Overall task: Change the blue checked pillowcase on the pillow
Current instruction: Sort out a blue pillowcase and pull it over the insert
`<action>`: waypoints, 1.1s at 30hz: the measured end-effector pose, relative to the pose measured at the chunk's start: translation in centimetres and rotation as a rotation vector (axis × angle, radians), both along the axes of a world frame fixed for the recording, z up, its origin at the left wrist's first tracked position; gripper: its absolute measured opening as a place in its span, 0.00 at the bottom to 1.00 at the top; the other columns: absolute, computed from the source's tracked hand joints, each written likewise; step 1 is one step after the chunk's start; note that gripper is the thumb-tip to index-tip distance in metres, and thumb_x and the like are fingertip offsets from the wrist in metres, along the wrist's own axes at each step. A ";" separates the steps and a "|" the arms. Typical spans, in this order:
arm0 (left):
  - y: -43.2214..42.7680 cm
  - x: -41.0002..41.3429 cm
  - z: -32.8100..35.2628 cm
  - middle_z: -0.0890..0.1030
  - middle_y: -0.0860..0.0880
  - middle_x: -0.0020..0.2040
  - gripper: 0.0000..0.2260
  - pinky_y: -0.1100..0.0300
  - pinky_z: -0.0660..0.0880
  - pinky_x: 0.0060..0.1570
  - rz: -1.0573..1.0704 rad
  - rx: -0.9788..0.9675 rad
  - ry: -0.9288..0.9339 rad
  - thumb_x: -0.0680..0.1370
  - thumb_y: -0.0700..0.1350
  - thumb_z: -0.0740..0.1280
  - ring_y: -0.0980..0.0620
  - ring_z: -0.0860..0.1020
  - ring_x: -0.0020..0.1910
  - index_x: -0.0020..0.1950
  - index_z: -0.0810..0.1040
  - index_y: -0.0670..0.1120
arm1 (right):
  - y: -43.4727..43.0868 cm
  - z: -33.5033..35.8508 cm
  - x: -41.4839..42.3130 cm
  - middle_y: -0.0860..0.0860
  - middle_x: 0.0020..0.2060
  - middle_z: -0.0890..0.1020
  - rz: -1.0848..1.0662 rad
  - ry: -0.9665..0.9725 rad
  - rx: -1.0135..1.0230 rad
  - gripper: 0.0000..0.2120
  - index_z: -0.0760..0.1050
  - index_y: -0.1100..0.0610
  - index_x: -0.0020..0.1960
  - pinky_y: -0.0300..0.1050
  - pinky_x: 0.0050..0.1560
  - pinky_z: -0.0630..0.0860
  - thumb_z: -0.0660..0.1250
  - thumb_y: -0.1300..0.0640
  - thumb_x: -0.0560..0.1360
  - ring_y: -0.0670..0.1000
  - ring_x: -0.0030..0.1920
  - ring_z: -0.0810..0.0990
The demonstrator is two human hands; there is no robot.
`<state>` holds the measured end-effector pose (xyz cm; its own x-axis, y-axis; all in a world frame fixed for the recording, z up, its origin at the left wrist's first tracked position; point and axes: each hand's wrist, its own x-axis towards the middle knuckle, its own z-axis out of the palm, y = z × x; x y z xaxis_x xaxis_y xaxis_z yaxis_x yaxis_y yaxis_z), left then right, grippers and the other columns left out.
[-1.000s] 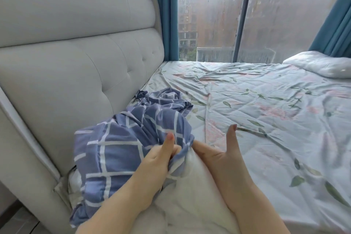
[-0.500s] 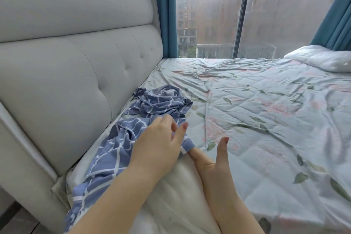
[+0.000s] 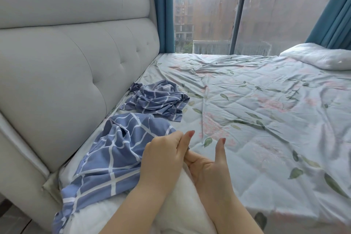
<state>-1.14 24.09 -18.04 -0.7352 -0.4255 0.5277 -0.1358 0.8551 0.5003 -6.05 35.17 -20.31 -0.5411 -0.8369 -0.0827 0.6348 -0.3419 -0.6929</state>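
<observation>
Hidden behind the back of the left hand (image 3: 161,159): its own fingertips and those of the right hand (image 3: 209,169), so no telling of any grip on the pillowcase (image 3: 114,157). Cut off at the bottom edge: pillow (image 3: 182,213) and pillowcase tail. Cut by the right edge: second pillow (image 3: 319,57). Cut off left and top: headboard (image 3: 76,62). Blurred through streaked window (image 3: 284,15): buildings (image 3: 209,15) outside

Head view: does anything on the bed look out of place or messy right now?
A crumpled pillowcase lies heaped by the headboard, loose on the sheet. The held pillowcase, gripped by the left hand, is bunched and covers only part of the white pillow. Nothing looks torn or spilled.
</observation>
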 end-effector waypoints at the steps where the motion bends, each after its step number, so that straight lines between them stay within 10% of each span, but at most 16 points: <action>1: 0.1 0.2 0.2 0.77 0.50 0.28 0.32 0.48 0.73 0.38 -0.043 0.017 0.040 0.77 0.69 0.44 0.49 0.76 0.32 0.34 0.73 0.47 | -0.1 0.0 0.1 0.64 0.63 0.78 -0.019 -0.002 0.000 0.53 0.79 0.64 0.62 0.53 0.71 0.65 0.46 0.20 0.67 0.59 0.67 0.76; 4: 1.3 0.9 0.2 0.74 0.50 0.27 0.30 0.49 0.71 0.36 -0.157 0.037 0.060 0.78 0.68 0.47 0.50 0.73 0.29 0.33 0.70 0.46 | -0.2 0.6 0.4 0.64 0.56 0.82 -0.059 -0.076 -0.026 0.48 0.83 0.66 0.55 0.47 0.62 0.76 0.73 0.25 0.55 0.56 0.58 0.82; 9: 3.5 2.1 0.1 0.67 0.51 0.26 0.26 0.57 0.63 0.31 -0.391 0.222 0.022 0.78 0.67 0.52 0.52 0.67 0.28 0.32 0.65 0.47 | 0.2 0.5 0.4 0.61 0.33 0.77 -0.177 -0.296 0.034 0.42 0.72 0.62 0.40 0.42 0.40 0.80 0.82 0.33 0.41 0.55 0.35 0.82; 13: 4.2 3.2 0.5 0.66 0.54 0.26 0.23 0.60 0.60 0.31 -0.623 0.369 -0.042 0.80 0.63 0.55 0.56 0.65 0.28 0.31 0.64 0.49 | 0.8 1.6 1.3 0.50 0.22 0.66 -0.341 -0.232 0.079 0.33 0.71 0.56 0.27 0.42 0.34 0.60 0.62 0.25 0.64 0.49 0.25 0.69; 16: 3.6 2.8 0.1 0.66 0.55 0.26 0.21 0.62 0.61 0.31 -0.637 0.398 -0.066 0.81 0.61 0.56 0.57 0.65 0.28 0.31 0.63 0.52 | 0.2 1.6 1.2 0.48 0.27 0.58 -0.323 -0.184 0.091 0.34 0.68 0.54 0.31 0.42 0.34 0.60 0.72 0.23 0.54 0.48 0.28 0.66; 21: -0.3 2.7 -1.7 0.75 0.55 0.33 0.22 0.60 0.70 0.37 -0.266 0.254 -0.021 0.80 0.63 0.53 0.56 0.74 0.35 0.36 0.73 0.50 | -0.5 0.3 -1.6 0.59 0.37 0.85 -0.390 -0.172 0.296 0.21 0.79 0.65 0.56 0.46 0.41 0.80 0.55 0.49 0.82 0.54 0.36 0.84; 29: -8.4 8.1 -4.9 0.76 0.49 0.51 0.16 0.53 0.66 0.56 0.462 0.318 -0.347 0.74 0.66 0.54 0.42 0.71 0.58 0.44 0.71 0.55 | 1.3 -2.7 -3.8 0.58 0.46 0.84 -0.608 0.099 0.713 0.20 0.80 0.66 0.53 0.42 0.35 0.72 0.58 0.51 0.83 0.49 0.36 0.80; 33: -9.1 10.1 -4.9 0.68 0.42 0.67 0.40 0.51 0.65 0.62 0.530 0.773 -0.433 0.66 0.72 0.63 0.41 0.69 0.63 0.69 0.63 0.48 | 2.8 -1.5 -2.7 0.55 0.41 0.83 -0.637 0.360 0.879 0.14 0.81 0.60 0.43 0.46 0.42 0.71 0.66 0.51 0.79 0.55 0.43 0.79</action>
